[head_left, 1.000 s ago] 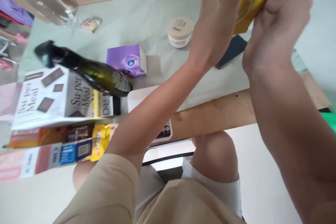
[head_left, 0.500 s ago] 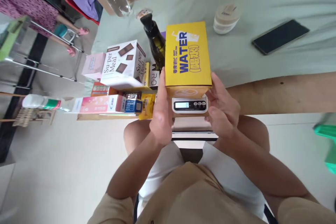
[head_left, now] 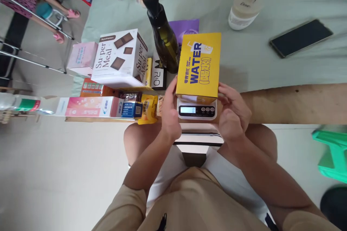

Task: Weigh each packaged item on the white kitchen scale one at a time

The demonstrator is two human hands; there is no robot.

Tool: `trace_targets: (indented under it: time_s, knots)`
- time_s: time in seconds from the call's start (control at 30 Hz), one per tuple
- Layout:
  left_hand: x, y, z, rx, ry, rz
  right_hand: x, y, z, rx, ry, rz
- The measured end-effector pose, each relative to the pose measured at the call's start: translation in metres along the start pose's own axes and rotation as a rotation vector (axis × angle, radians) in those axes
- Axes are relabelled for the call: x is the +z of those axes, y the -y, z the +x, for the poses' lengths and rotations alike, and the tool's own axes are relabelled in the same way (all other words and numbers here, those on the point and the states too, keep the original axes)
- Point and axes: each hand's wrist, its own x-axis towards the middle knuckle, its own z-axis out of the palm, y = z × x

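**Yellow box squared on the scale, a hand at each side**

At the far left, a pile of cartons crowds the table edge (head_left: 284, 101): a pink box (head_left: 81, 56), a white Su-per Meal box (head_left: 116, 59) and flatter packets beneath. Just right of them stands a dark green bottle (head_left: 164, 39), close behind the work.

The left hand (head_left: 170, 115) lies flat against the left face of the yellow WATER box (head_left: 199, 66), fingers extended along it. The box sits on the small white scale (head_left: 197, 110), whose display shows below the box's near edge. The right hand (head_left: 233, 113) cups the right lower corner, fingers curled and touching the carton. Neither hand pinches; both press lightly from the sides.

To weigh cleanly, the box likely wants centring on the platform, clear of the bottle, with both palms lifted off so no pressure skews the reading.

Farther right lie a cream jar (head_left: 244, 7) and a black phone (head_left: 300, 38), well apart.
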Motion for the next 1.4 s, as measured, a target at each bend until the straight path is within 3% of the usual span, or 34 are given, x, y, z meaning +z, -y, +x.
trace_targets:
  time_s: [0.13, 0.2, 0.33, 0.5, 0.67, 0.93, 1.17, 1.4]
  knots:
    - [-0.008, 0.021, 0.007, 0.331, -0.302, 0.238, 0.001, 0.0, 0.024, 0.019, -0.218, -0.013]
    - [-0.008, 0.023, 0.01, 0.465, -0.384, 0.251, -0.001, -0.002, 0.036, 0.04, -0.312, -0.014]
    - [-0.003, 0.013, 0.016, 0.464, -0.376, 0.222, 0.0, -0.003, 0.046, 0.034, -0.359, -0.055]
    - [-0.005, 0.007, 0.029, 0.471, -0.533, 0.203, 0.007, 0.001, 0.042, 0.046, -0.344, -0.039]
    - [-0.009, 0.011, 0.026, 0.437, -0.483, 0.156, 0.008, 0.0, 0.041, 0.039, -0.357, -0.034]
    - [-0.012, 0.011, 0.014, 0.38, -0.31, 0.171, 0.01, -0.003, 0.04, 0.001, -0.329, -0.029]
    - [-0.008, 0.009, 0.02, 0.3, -0.425, 0.206, 0.007, -0.004, 0.039, 0.013, -0.279, -0.057]
    - [-0.016, 0.021, 0.026, 0.405, -0.425, 0.195, 0.005, -0.008, 0.039, -0.023, -0.255, -0.111]
